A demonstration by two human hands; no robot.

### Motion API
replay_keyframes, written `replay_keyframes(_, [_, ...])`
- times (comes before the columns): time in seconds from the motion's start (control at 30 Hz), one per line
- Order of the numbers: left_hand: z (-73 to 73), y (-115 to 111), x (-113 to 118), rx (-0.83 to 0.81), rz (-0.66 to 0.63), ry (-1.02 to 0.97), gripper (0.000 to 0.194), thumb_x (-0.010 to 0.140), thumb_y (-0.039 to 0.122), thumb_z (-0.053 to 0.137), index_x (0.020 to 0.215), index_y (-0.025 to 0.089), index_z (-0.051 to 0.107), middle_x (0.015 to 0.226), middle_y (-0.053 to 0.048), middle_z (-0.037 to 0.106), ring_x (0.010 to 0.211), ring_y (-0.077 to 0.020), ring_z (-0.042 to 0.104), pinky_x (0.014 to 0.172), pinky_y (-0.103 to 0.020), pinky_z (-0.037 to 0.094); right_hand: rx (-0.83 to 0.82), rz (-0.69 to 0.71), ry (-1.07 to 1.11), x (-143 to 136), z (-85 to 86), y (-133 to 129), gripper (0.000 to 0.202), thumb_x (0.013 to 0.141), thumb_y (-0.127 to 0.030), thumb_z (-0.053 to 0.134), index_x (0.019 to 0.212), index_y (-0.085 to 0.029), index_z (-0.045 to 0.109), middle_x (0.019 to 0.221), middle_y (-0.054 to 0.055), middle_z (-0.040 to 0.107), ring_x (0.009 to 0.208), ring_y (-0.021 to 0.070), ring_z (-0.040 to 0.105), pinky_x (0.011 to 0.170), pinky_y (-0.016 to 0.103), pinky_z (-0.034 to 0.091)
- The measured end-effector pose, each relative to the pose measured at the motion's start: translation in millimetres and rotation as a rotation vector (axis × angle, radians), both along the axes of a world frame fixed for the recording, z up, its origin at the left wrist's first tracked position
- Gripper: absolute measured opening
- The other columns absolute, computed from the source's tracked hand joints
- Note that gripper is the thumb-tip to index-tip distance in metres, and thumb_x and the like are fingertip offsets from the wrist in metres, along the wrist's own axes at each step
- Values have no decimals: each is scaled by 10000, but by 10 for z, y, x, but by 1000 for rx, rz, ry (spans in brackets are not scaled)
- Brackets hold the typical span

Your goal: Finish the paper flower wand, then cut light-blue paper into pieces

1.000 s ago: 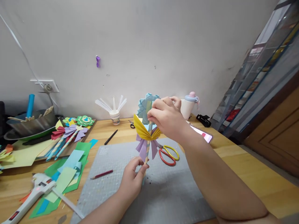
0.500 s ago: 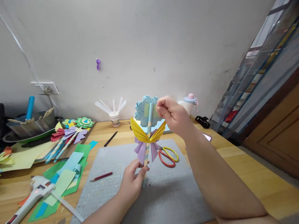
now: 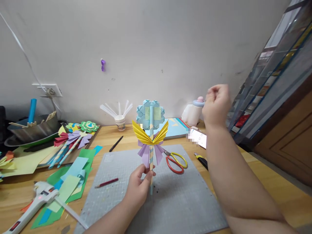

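My left hand [image 3: 139, 186] is closed around the lower stick of a paper wand [image 3: 151, 154], which stands upright over the grey cutting mat [image 3: 185, 201]. The stick has blue and cream spiral stripes. At its top sits a light blue folded-paper flower [image 3: 142, 114] with pale green patches beside the stick. Pleated yellow wings [image 3: 141, 136] spread at mid-height, with purple paper strips [image 3: 145, 156] below. My right hand [image 3: 217, 105] is raised to the right, apart from the wand, its fingers curled together. Whatever they may hold is hidden.
Scissors [image 3: 175, 162], a pencil [image 3: 107, 183] and a pen [image 3: 116, 144] lie around the mat. A glue gun [image 3: 41, 198] and paper scraps [image 3: 73, 169] are at left. A cutter [image 3: 201, 161] and phone [image 3: 198, 137] lie near my right forearm. A paper cup [image 3: 119, 123] stands behind.
My right hand has moved away from the flower, to the right and slightly up. The wand has shifted a little left in view, still in my left hand. The phone and cutter have come into clearer view.
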State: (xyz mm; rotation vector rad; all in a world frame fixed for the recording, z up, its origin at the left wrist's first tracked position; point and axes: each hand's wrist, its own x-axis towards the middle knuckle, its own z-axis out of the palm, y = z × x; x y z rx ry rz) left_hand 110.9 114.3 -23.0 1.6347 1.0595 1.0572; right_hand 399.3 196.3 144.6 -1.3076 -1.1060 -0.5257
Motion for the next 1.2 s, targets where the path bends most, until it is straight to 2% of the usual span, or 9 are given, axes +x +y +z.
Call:
replay_keyframes(0.1, [13,7,9,3,27,-28,241,810,425,565,789,188,601,745,-16,584,746,-175,543,705,-289,423,-335,118,-71,-145,-285,-30,293,807,-342,613,1073,-223,586,912,63,649,818,242,594,844,481,389])
replay_keyframes(0.17, [9,16,9,11,44,-45,208,779,399,601,778,193,579,737,-2,549,750,-169,521,723,-286,412,-480,295,-42,-300,-491,-88,275,847,-357,545,1073,-216,615,826,60,666,798,246,622,814,461,427])
replay_keyframes(0.27, [-22,34,-1,13,67,-66,192,761,378,623,796,198,564,747,7,518,759,-165,498,745,-287,396,-590,542,-18,-491,-744,-180,568,755,-352,650,1298,-290,494,1071,72,666,1028,264,605,883,438,437])
replay_keyframes(0.43, [-65,71,-18,-3,142,-122,217,749,377,646,817,206,532,754,16,479,759,-157,465,742,-280,376,-641,681,276,-666,-968,-240,456,829,-376,529,1260,-235,482,1118,121,633,1005,269,623,839,442,483])
replay_keyframes(0.6, [-80,122,11,-65,147,-197,266,721,427,670,779,200,546,727,9,531,718,-149,491,698,-272,396,-612,938,678,-926,-1070,-363,655,714,-300,680,1298,-360,388,1448,50,344,1255,237,459,991,420,398])
replay_keyframes(0.73, [-104,144,50,-153,93,-241,365,659,476,706,857,174,653,810,-46,657,763,-183,587,719,-299,454,-665,1041,946,-1166,-1199,-540,395,800,-470,597,1143,-304,492,1307,69,480,1194,247,497,899,422,456])
replay_keyframes(0.97, [-119,195,25,-152,150,-274,364,651,495,712,784,172,609,713,-1,615,685,-148,568,637,-258,453,-843,1283,1211,-1474,-1498,-912,377,781,-488,640,1027,-208,585,1028,71,647,925,189,654,847,356,474])
replay_keyframes(1.07, [-101,197,6,-140,171,-238,333,670,462,704,773,170,580,656,22,573,590,-121,523,561,-238,421,-956,1465,1138,-1627,-1635,-1010,372,724,-397,726,1010,-178,635,912,53,692,860,172,665,823,320,461])
replay_keyframes(1.2, [-70,159,12,-108,217,-174,321,620,424,739,754,170,596,626,35,533,542,-113,477,520,-238,393,-921,1438,1054,-1734,-1757,-1018,404,690,-425,760,989,-180,639,838,30,698,756,175,661,679,301,469])
